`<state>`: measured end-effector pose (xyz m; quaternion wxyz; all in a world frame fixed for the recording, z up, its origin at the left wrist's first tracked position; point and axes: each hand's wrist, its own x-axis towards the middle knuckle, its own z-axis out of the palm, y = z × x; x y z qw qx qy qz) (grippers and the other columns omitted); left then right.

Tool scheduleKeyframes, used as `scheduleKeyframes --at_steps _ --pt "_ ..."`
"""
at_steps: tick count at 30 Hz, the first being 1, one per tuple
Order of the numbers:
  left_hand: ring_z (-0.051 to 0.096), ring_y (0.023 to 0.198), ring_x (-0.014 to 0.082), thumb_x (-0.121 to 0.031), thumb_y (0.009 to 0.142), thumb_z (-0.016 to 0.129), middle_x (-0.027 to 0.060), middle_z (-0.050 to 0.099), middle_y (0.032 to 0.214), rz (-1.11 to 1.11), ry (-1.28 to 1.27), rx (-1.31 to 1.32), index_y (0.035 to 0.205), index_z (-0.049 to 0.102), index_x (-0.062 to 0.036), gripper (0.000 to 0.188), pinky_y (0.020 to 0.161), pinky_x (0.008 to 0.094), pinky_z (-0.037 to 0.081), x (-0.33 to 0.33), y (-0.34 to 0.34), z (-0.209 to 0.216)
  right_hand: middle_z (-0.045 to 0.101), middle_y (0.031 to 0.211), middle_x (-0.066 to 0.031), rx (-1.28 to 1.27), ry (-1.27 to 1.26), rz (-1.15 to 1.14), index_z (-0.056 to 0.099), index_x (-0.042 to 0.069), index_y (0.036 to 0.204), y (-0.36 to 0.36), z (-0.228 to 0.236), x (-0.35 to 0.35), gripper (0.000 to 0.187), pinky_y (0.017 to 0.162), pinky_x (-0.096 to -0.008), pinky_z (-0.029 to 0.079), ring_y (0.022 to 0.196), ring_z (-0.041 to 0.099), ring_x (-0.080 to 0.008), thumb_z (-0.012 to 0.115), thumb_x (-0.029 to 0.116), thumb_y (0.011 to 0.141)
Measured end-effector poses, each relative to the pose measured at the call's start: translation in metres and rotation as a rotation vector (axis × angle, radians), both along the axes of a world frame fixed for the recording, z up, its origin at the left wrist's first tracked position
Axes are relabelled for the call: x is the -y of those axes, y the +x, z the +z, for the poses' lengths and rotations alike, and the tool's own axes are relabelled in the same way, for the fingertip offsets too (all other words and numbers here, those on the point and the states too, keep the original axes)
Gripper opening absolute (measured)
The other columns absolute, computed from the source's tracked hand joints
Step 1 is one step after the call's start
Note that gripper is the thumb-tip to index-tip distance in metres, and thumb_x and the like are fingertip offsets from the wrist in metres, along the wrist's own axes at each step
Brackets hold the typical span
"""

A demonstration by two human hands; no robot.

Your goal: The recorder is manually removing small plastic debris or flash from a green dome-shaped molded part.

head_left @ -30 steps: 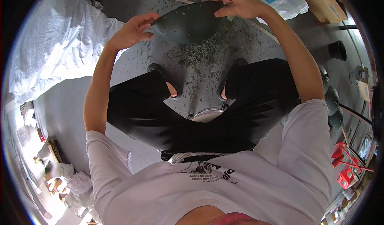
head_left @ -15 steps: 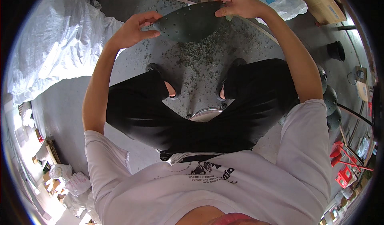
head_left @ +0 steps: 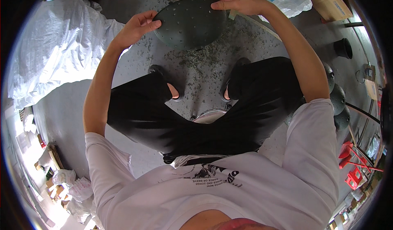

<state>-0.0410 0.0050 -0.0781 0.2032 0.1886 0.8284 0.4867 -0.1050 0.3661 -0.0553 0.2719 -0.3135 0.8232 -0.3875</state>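
Between my hands, out in front of my knees, is a dark green rounded shell [head_left: 190,23] dotted with small holes or bumps; I cannot make out which. My left hand [head_left: 137,28] pinches its left edge between thumb and fingers. At the upper right edge, my right hand [head_left: 235,1] grips the rim, thumb on the near face. The shell is tilted so its broad curved face shows. Below it, small dark green bits [head_left: 200,58] lie scattered over the grey floor between my feet.
A large white sheet-covered heap [head_left: 61,41] stands at left. Far right are clear plastic wrapping [head_left: 290,3], a cardboard box [head_left: 323,3] and a black bucket [head_left: 343,48]. Similar dark green rounded pieces [head_left: 339,101] are piled beside my right elbow. Red stools [head_left: 354,177] stand farther back.
The shell has tipped, so more of its dotted face shows and it reaches lower. Both hands have stayed on its edge, shifting slightly up and to the left.
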Motion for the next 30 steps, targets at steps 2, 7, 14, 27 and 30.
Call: scheduleKeyframes --at_steps 2,7,14,27,30 --pt "0.048 0.087 0.0068 -0.040 0.098 0.068 -0.0057 0.055 0.086 0.024 -0.012 0.019 0.100 0.065 -0.0078 0.033 0.084 0.0255 0.039 -0.001 -0.001 0.001 0.063 0.132 -0.0215 0.073 -0.008 -0.037 0.048 -0.005 0.144 0.001 -0.003 -0.006 0.079 0.087 -0.0391 0.055 0.118 0.063 -0.0290 0.070 0.051 0.093" --pt "0.050 0.088 0.0070 -0.040 0.099 0.068 -0.0057 0.057 0.089 0.038 0.007 0.040 0.103 0.066 -0.0073 0.033 0.085 0.0256 0.040 -0.006 0.001 0.008 0.063 0.090 0.0006 -0.071 -0.118 0.024 0.065 0.000 0.123 0.004 -0.017 -0.002 0.048 0.080 -0.0264 0.044 0.084 0.057 -0.0082 0.071 0.039 0.096" --pt "0.055 0.099 0.0085 -0.034 0.093 0.076 -0.0019 0.065 0.103 0.074 0.078 0.070 0.118 0.065 -0.0041 0.040 0.095 0.0267 0.041 -0.013 0.004 0.009 0.058 0.084 0.0025 -0.071 -0.174 0.013 0.067 0.000 0.119 -0.006 -0.037 -0.002 0.060 0.079 -0.0275 0.045 0.083 0.055 -0.0085 0.071 0.053 0.093" --pt "0.057 0.110 0.0158 -0.034 0.074 0.091 0.0058 0.065 0.109 0.067 -0.060 -0.084 0.121 0.061 -0.0004 0.065 0.100 0.0308 0.041 -0.012 -0.001 -0.018 0.051 0.082 0.0019 -0.100 -0.032 -0.102 0.064 0.002 0.118 -0.005 -0.056 0.005 0.066 0.071 -0.0299 0.044 0.080 0.051 -0.0106 0.060 0.064 0.096" --pt "0.059 0.108 0.0171 -0.038 0.076 0.090 0.0065 0.066 0.109 0.081 -0.002 -0.016 0.123 0.060 0.0002 0.067 0.100 0.0321 0.043 -0.014 -0.003 -0.027 0.062 0.129 -0.0179 0.026 0.017 -0.106 0.054 -0.001 0.141 -0.012 -0.065 0.003 0.090 0.098 -0.0384 0.049 0.119 0.060 -0.0285 0.060 0.072 0.090"
